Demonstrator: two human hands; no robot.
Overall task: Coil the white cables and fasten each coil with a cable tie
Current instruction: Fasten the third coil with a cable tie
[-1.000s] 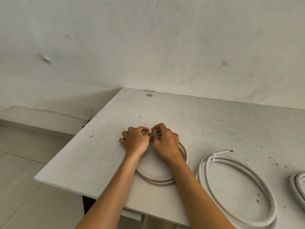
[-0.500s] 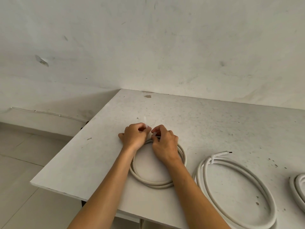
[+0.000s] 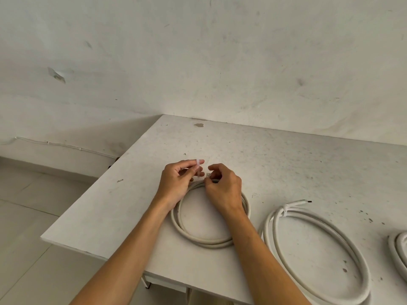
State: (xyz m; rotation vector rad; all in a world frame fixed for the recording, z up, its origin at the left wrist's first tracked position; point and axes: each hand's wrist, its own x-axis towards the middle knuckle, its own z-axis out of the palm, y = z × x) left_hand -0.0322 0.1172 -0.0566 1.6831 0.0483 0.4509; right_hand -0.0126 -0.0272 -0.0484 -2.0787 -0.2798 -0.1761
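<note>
A small coil of white cable [image 3: 204,239] lies on the white table [image 3: 275,164] in front of me. At its far side my left hand [image 3: 176,183] pinches the free tail of a translucent white cable tie [image 3: 198,168], which stands up between thumb and fingers. My right hand [image 3: 222,187] pinches the tie's head against the coil's top. The tie's loop round the cable is hidden by my fingers.
A larger white coil [image 3: 317,249] with a tie near its top and a bare cable end lies to the right. Part of a third coil [image 3: 398,247] shows at the right edge. The table's left edge drops to a tiled floor [image 3: 33,216].
My left hand has drawn the tie's tail up and away from the coil, so more of the strip shows. My right hand has stayed at the coil's top.
</note>
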